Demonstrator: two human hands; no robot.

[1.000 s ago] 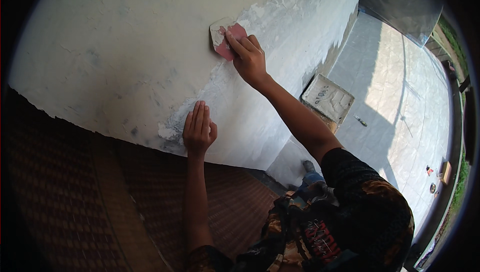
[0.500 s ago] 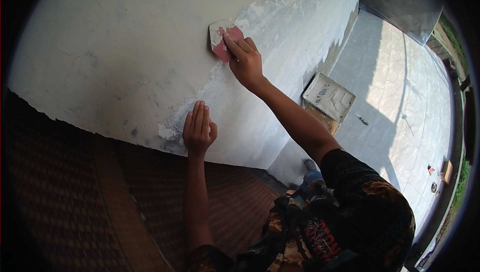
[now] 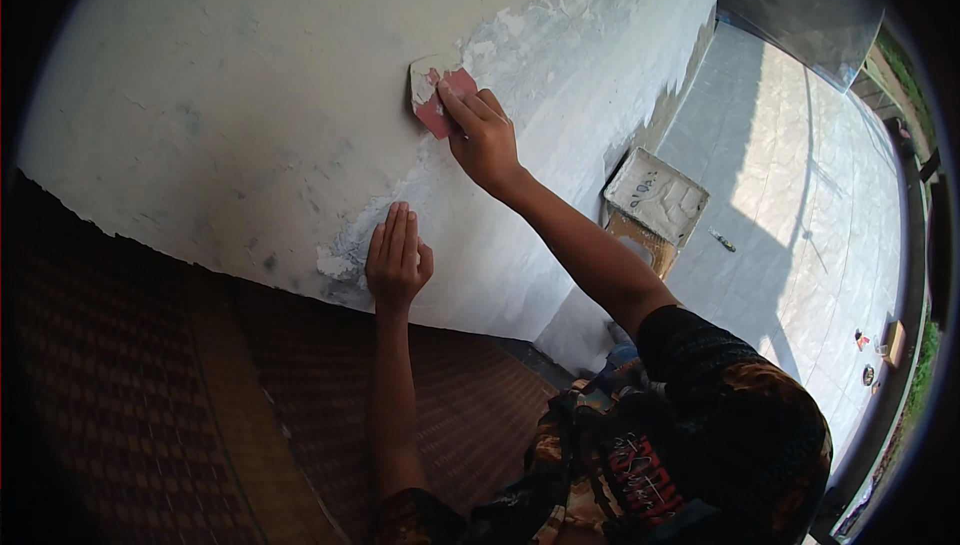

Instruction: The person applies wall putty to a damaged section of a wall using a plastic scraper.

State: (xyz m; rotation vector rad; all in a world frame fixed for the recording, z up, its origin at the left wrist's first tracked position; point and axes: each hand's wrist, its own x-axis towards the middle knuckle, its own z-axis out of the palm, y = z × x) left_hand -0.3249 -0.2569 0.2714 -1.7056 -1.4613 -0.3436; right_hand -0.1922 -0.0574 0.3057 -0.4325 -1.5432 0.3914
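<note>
My right hand (image 3: 485,145) grips a pink putty spreader (image 3: 432,123) smeared with pale filler, its fingers pressed on the blade. The spreader lies against a cream-white wall (image 3: 250,75), at the left border of a rougher, whiter filled patch (image 3: 545,30). Lower down, my left hand (image 3: 397,263) rests flat on the wall with its fingers stretched out and lying side by side. It holds nothing and sits beside a smaller patch of chalky filler (image 3: 340,260). The spreader's underside cannot be seen.
A shallow tray of filler (image 3: 657,197) stands on a brown board (image 3: 640,240) at right. Near it a small knife-like tool (image 3: 723,241) lies on the sunlit grey floor sheet (image 3: 790,175). Dark woven matting (image 3: 130,365) borders the wall's lower edge. Small items lie at far right.
My right hand and the spreader have slid a little down and to the left along the wall. My left hand has stayed where it was.
</note>
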